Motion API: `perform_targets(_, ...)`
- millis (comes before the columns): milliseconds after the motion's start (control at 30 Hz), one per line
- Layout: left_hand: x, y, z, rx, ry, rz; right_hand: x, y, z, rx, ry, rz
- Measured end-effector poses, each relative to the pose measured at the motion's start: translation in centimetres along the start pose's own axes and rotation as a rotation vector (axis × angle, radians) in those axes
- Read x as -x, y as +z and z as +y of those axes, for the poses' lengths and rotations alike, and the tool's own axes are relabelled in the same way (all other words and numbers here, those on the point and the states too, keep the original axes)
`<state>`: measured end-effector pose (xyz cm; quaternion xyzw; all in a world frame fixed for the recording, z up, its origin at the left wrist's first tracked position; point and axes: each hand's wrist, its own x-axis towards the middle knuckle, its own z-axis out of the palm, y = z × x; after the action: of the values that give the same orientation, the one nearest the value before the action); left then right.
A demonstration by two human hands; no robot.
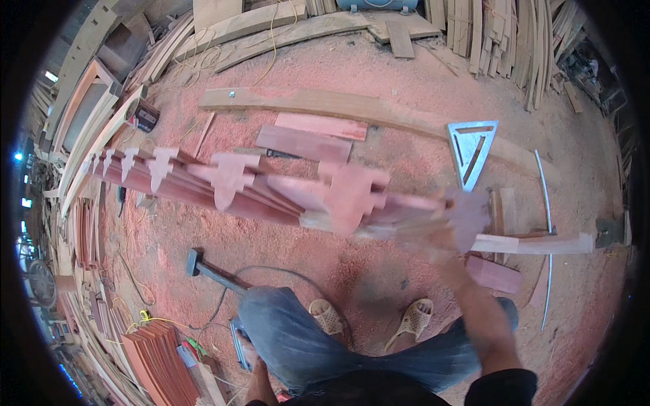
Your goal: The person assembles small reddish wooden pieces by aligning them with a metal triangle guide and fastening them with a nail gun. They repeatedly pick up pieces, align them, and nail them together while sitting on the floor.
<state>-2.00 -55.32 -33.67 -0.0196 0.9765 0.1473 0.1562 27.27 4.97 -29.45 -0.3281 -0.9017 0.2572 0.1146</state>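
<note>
The right hand [452,227], too blurred to tell whether it grips or lies spread, meets the near end of a bundle of long reddish wooden slats with cross-shaped cut-outs [223,186], which stretches away to the left above the sawdust-covered floor [379,68]. The left hand [247,352] is closed on a dark tool [238,338] beside the knee, well apart from the bundle. The slats look stiff, rather heavy and apt to slide apart, so a hold under the end or middle seems best

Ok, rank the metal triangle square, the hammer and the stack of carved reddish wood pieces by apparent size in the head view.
1. Stack of carved reddish wood pieces, much the largest, though it lies nearer the camera.
2 and 3. Metal triangle square and hammer look alike; unranked.
</note>
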Motion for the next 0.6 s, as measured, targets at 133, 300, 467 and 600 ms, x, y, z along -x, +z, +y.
perform_targets(133, -1.3, -8.3, 3.6, 0.001, -0.023, 0.098, -0.8, -1.7, -1.6, 0.063, 0.116, -0.073)
perform_targets(300, -2.8, -19.8, 15.6, 0.324, 0.504, 0.429, -3.2, -4.9, -4.0, 0.127, 0.263, -0.155)
perform_targets(467, -2.4, -30.4, 30.6, 0.251, 0.7, 0.526, -4.1, -7.0, -6.8, 0.152, 0.316, -0.167)
perform_targets(600, -2.7, -36.5, 41.3, 0.181, 0.996, 0.609, -4.6, -9.8, -9.4, 0.072, 0.391, -0.195)
